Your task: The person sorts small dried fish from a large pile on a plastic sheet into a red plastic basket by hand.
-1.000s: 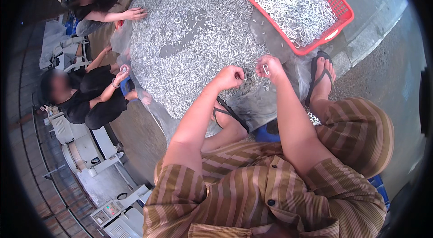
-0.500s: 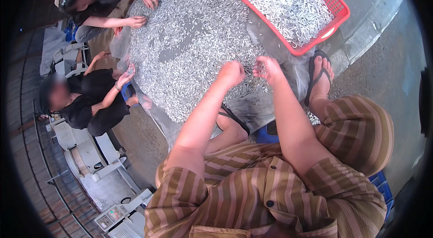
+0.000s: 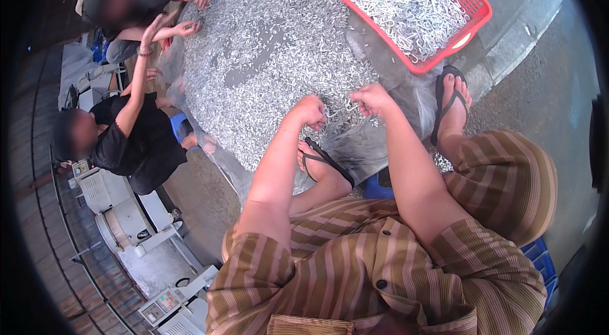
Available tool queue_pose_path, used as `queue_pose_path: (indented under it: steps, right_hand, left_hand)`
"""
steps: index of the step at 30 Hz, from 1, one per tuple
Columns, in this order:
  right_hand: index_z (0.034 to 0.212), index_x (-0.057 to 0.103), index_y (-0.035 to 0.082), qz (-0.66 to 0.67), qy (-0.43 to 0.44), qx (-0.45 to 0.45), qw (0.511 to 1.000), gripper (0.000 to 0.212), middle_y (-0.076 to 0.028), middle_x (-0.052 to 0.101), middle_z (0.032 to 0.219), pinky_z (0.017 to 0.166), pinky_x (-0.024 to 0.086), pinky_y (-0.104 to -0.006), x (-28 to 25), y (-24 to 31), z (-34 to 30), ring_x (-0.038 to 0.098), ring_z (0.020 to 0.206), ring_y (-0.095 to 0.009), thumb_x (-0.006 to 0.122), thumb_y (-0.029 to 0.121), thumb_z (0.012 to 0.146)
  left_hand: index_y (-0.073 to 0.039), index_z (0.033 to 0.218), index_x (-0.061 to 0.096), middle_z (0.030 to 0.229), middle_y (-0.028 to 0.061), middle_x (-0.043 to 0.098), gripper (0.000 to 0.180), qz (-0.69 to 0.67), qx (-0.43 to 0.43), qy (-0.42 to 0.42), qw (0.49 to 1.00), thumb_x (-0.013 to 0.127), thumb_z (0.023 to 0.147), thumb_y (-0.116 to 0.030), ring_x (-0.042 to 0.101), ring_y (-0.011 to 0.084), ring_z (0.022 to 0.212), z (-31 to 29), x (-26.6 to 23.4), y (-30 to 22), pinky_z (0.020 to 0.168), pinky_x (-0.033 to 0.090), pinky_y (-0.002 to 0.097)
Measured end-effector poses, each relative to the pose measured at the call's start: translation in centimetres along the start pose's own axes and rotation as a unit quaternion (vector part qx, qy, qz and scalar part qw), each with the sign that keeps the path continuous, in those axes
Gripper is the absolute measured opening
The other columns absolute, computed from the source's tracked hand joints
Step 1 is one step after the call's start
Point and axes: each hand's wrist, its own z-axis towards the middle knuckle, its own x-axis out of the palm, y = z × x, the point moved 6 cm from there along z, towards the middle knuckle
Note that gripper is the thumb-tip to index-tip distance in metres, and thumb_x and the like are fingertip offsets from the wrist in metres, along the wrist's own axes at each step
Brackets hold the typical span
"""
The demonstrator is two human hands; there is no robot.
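**Left hand [image 3: 309,111] has moved leftward, away from the right hand [image 3: 372,100]**

At far left, a co-worker in a black top [image 3: 143,135] has one bare arm raised higher than in the earlier frame. Next comes a broad spread of small silvery metal pieces [image 3: 273,11] on a crinkled, clear plastic sheet [image 3: 355,151], reaching as far as the person's hands.

The left hand is curled, thumb and fingertips drawn together on what looks like one end of a thin silvery metal piece [image 3: 338,108]. That piece sits in the gap between the hands, over the spread; whether it is one link or several joined is too small to tell. The right hand is bunched too, apparently pinching the other end.

A light fingertip pinch should serve best — firm enough to stop twisting — with both ends lined up before any pull. Working low over the spread would let a dropped piece land safely.

At right, a red plastic basket with slotted walls [image 3: 477,13] holds heaped silvery looped links [image 3: 396,5], apart from the right hand.
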Motion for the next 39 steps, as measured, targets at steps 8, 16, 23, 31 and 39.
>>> queue_pose_path:
  steps: [8, 16, 23, 31, 39]
  right_hand:
    - [0.078, 0.066, 0.003, -0.189, 0.107, 0.014, 0.976, 0.015, -0.002, 0.055, 0.059, 0.040, 0.041, -0.0293, 3.8, -2.8, 0.3, 0.046, 0.046, -0.011, 0.075, 0.013, 0.071]
    - [0.086, 0.070, 0.005, -0.211, 0.059, -0.026, 0.975, 0.019, -0.004, 0.060, 0.064, 0.046, 0.045, -0.0305, 3.9, -3.9, 0.7, 0.053, 0.051, -0.013, 0.073, 0.017, 0.071]
    - [0.089, 0.070, 0.011, -0.551, -0.001, -0.094, 0.829, 0.023, -0.011, 0.067, 0.092, 0.078, 0.050, -0.0347, 4.0, 0.1, -1.5, 0.064, 0.089, -0.025, 0.073, 0.023, 0.069]
    - [0.103, 0.065, 0.005, -0.605, 0.037, -0.005, 0.796, 0.031, -0.013, 0.063, 0.110, 0.085, 0.049, -0.0370, 3.9, -0.2, -2.6, 0.060, 0.103, -0.026, 0.063, 0.014, 0.074]
    - [0.106, 0.065, 0.005, -0.518, 0.013, 0.063, 0.853, 0.035, -0.014, 0.061, 0.113, 0.085, 0.049, -0.0377, 2.6, -0.6, -1.8, 0.060, 0.105, -0.027, 0.064, 0.013, 0.072]
  left_hand:
    - [0.000, 0.074, 0.064, 0.068, 0.0079, 0.066, 0.010, -0.152, 0.009, 0.025, 0.988, 0.068, 0.076, -0.008, 0.065, 0.0137, 0.058, 1.1, 0.7, 1.9, 0.049, 0.050, 0.0228]
    - [-0.003, 0.085, 0.065, 0.075, 0.0065, 0.067, 0.010, -0.291, -0.002, 0.061, 0.955, 0.067, 0.080, -0.012, 0.063, 0.0117, 0.060, 0.8, 3.0, 2.2, 0.048, 0.044, 0.0196]
    - [-0.001, 0.088, 0.065, 0.073, 0.0075, 0.066, 0.018, -0.147, 0.013, 0.079, 0.986, 0.069, 0.079, -0.016, 0.066, 0.0143, 0.061, 0.7, 2.8, 0.1, 0.050, 0.049, 0.0227]
    - [0.000, 0.087, 0.066, 0.067, 0.0100, 0.065, 0.017, -0.037, 0.051, 0.043, 0.997, 0.069, 0.074, -0.011, 0.065, 0.0162, 0.054, 0.6, 4.1, -1.4, 0.048, 0.051, 0.0259]
    - [0.000, 0.086, 0.068, 0.063, 0.0101, 0.064, 0.016, -0.016, 0.061, 0.024, 0.998, 0.069, 0.074, -0.009, 0.063, 0.0164, 0.051, -0.4, 4.5, -1.8, 0.048, 0.052, 0.0273]
